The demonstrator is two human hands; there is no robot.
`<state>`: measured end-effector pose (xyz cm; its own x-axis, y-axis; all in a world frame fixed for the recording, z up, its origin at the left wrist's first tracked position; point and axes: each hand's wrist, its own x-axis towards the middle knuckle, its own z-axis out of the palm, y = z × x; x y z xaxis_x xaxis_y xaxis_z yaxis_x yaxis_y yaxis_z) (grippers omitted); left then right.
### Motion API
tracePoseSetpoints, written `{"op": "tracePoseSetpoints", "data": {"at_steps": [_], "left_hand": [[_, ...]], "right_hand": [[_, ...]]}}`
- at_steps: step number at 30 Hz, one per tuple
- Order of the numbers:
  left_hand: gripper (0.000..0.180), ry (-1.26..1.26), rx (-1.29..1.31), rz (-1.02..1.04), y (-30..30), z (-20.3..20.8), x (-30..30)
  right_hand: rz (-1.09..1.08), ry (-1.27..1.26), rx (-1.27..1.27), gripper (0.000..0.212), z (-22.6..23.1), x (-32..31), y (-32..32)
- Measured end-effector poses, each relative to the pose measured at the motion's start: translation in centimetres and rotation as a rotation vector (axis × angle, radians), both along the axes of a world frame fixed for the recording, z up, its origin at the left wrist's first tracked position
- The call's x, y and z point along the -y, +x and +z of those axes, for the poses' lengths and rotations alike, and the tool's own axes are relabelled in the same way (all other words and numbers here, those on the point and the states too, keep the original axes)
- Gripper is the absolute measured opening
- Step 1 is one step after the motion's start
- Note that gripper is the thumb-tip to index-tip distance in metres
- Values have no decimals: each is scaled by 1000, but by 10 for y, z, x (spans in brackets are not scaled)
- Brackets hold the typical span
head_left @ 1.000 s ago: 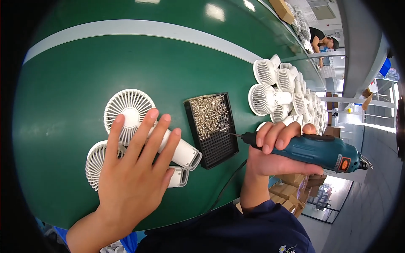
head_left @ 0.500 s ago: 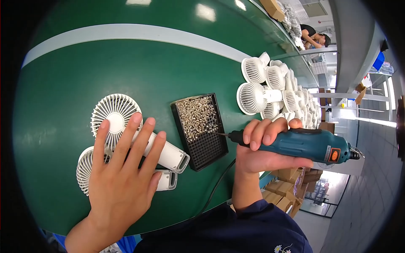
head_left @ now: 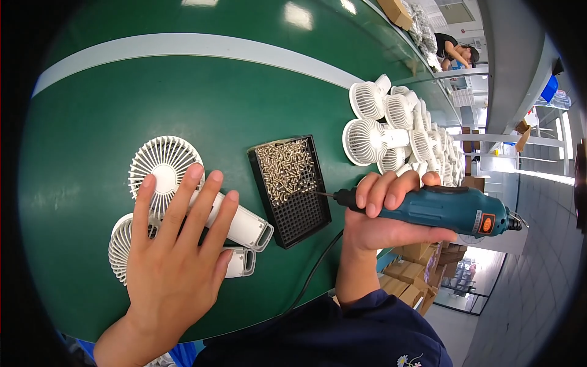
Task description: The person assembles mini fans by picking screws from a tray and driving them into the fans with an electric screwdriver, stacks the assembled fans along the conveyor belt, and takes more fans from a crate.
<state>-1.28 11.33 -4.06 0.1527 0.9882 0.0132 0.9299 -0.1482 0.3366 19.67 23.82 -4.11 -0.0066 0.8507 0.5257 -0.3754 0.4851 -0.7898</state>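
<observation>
My left hand (head_left: pixel 177 244) lies flat with fingers spread over two white handheld fans. One fan (head_left: pixel 164 177) is farther away, its round slatted grille and much of its handle showing; the nearer fan (head_left: pixel 120 248) is mostly hidden under the hand. My right hand (head_left: pixel 391 214) is wrapped round a teal electric screwdriver (head_left: pixel 434 211), held sideways with its bit pointing left. The bit's tip is at the right side of a black screw tray (head_left: pixel 299 214). Small silvery screws (head_left: pixel 284 168) heap in its far part, while rows of holes show in the near part.
Many white fans (head_left: pixel 367 142) are piled on the green table (head_left: pixel 92 122) at the right. A black cord (head_left: pixel 315 269) runs between tray and right forearm. Cardboard boxes (head_left: pixel 406 275) stand beyond the table edge. Another person (head_left: pixel 455 52) sits at the far upper right.
The fans under my left hand have shifted very slightly left. My right hand and the screwdriver have edged slightly to the right.
</observation>
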Motion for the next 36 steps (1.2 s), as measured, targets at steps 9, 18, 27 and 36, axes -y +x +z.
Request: {"op": "tracePoseSetpoints", "data": {"at_steps": [9, 18, 27, 36], "left_hand": [[40, 299, 173, -107, -5, -7, 3], [26, 451, 587, -219, 14, -22, 13], [21, 368, 703, -163, 12, -21, 11], [23, 322, 575, -243, 8, -7, 15]], "right_hand": [[199, -60, -186, 61, 32, 26, -7], [544, -161, -174, 47, 49, 74, -31], [549, -191, -218, 55, 45, 72, -27], [676, -155, -293, 71, 35, 77, -40]]}}
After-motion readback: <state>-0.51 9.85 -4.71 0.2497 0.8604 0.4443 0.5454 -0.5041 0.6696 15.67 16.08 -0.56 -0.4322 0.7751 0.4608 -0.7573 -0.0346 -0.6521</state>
